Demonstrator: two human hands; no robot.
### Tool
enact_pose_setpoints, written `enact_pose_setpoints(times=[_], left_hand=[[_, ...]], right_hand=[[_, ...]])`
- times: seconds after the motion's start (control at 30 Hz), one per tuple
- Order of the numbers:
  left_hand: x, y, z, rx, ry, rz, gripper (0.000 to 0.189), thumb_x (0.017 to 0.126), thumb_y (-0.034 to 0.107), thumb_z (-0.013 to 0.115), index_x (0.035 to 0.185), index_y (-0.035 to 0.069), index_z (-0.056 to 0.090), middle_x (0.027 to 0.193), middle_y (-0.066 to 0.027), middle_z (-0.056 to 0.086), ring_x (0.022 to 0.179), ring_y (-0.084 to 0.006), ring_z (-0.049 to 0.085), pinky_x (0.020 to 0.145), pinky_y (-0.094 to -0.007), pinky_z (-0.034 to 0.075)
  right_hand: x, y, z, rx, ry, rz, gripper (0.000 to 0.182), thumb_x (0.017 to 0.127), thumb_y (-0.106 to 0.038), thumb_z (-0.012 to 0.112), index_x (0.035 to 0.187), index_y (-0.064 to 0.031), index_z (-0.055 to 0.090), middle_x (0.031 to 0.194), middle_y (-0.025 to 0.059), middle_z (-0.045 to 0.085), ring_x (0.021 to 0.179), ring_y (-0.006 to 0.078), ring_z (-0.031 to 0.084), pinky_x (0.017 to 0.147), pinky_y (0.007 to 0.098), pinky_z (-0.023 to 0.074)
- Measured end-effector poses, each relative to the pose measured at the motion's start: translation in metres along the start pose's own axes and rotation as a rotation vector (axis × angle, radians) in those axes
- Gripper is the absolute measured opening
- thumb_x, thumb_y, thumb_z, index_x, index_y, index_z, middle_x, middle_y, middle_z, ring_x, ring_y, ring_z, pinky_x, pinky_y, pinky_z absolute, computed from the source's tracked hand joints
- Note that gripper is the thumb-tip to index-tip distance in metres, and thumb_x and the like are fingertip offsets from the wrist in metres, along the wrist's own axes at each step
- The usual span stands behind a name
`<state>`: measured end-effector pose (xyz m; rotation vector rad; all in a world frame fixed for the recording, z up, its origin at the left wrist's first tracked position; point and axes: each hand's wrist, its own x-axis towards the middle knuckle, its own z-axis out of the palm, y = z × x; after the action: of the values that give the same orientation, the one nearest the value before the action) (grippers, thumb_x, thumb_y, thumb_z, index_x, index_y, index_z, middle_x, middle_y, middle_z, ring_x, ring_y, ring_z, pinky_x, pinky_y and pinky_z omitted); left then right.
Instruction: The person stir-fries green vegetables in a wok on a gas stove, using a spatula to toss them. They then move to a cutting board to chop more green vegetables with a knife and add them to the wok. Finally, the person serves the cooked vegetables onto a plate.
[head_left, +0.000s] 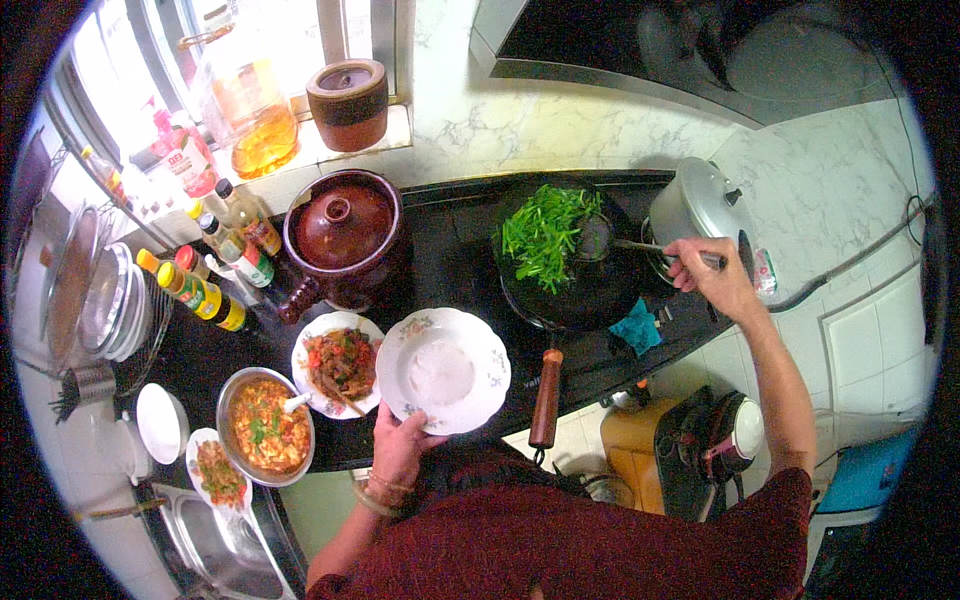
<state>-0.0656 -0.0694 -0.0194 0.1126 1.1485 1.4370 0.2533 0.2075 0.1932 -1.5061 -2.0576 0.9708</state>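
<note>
In the head view my left hand (401, 442) grips the near rim of a white scalloped plate with a floral pattern (444, 371); nothing lies on the plate. My right hand (709, 274) is closed on the handle of a metal spatula or ladle (637, 245). The tool's head (596, 238) touches the right side of a heap of chopped green leafy vegetables (547, 236) in a black wok (577, 304). The wok's wooden handle (547, 394) points towards me. Left of the held plate, a plate of cooked food (341, 364) has chopsticks on it.
A metal bowl of tofu-like food (270, 427), a small dish (220, 474) and a white bowl (161, 424) stand at left, by the sink (225, 547). Behind are a brown clay pot (341, 225) and sauce bottles (199, 292). A lidded aluminium pot (697, 199) stands right of the wok.
</note>
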Motion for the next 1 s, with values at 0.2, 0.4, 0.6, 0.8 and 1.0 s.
enact_pose_setpoints(times=[0.2,0.4,0.6,0.8,1.0], left_hand=[[0.003,-0.002,-0.003,-0.024,-0.004,-0.003,0.065,0.087,-0.003,0.052,0.144,0.008,0.023,0.129,-0.0234,0.051,0.099,-0.0356,0.067,0.069,-0.0433,0.064],[-0.007,0.001,0.003,-0.007,0.012,-0.004,0.060,0.087,-0.004,0.050,0.141,0.007,0.027,0.125,-0.0209,0.054,0.098,-0.0331,0.067,0.069,-0.0425,0.065],[-0.011,0.000,-0.001,-0.018,0.050,0.014,0.056,0.087,-0.005,0.050,0.138,0.006,0.029,0.122,-0.0193,0.056,0.096,-0.0319,0.068,0.067,-0.0407,0.064],[-0.012,-0.005,-0.002,-0.010,0.060,0.028,0.056,0.087,-0.005,0.051,0.138,0.006,0.029,0.121,-0.0193,0.056,0.096,-0.0318,0.068,0.066,-0.0401,0.064],[-0.016,-0.002,0.004,-0.004,0.053,0.020,0.056,0.087,-0.005,0.050,0.138,0.007,0.029,0.122,-0.0188,0.056,0.097,-0.0308,0.068,0.068,-0.0405,0.064]], right_hand=[[0.015,0.004,-0.009,-0.168,0.111,0.092,0.036,0.097,-0.028,0.057,0.093,0.0051,0.070,0.063,0.0084,0.063,0.052,0.0132,0.060,0.051,0.0268,0.0506],[0.046,0.033,0.008,0.049,0.006,-0.057,0.032,0.098,-0.026,0.056,0.099,0.0029,0.070,0.070,0.0092,0.066,0.060,0.0129,0.064,0.054,0.0255,0.0516],[0.037,0.003,-0.020,-0.200,-0.058,-0.115,0.025,0.094,-0.019,0.059,0.095,0.0023,0.072,0.074,0.0100,0.068,0.064,0.0132,0.064,0.061,0.0286,0.0543],[0.045,0.020,0.014,-0.426,0.034,-0.440,0.020,0.091,-0.013,0.060,0.097,0.0015,0.071,0.100,0.0193,0.071,0.090,0.0307,0.071,0.081,0.0376,0.0550],[0.033,0.026,0.053,-0.814,-0.295,-0.807,0.013,0.067,-0.007,0.067,0.072,-0.0122,0.057,0.070,0.0096,0.056,0.073,0.0306,0.062,0.063,0.0448,0.0518]])
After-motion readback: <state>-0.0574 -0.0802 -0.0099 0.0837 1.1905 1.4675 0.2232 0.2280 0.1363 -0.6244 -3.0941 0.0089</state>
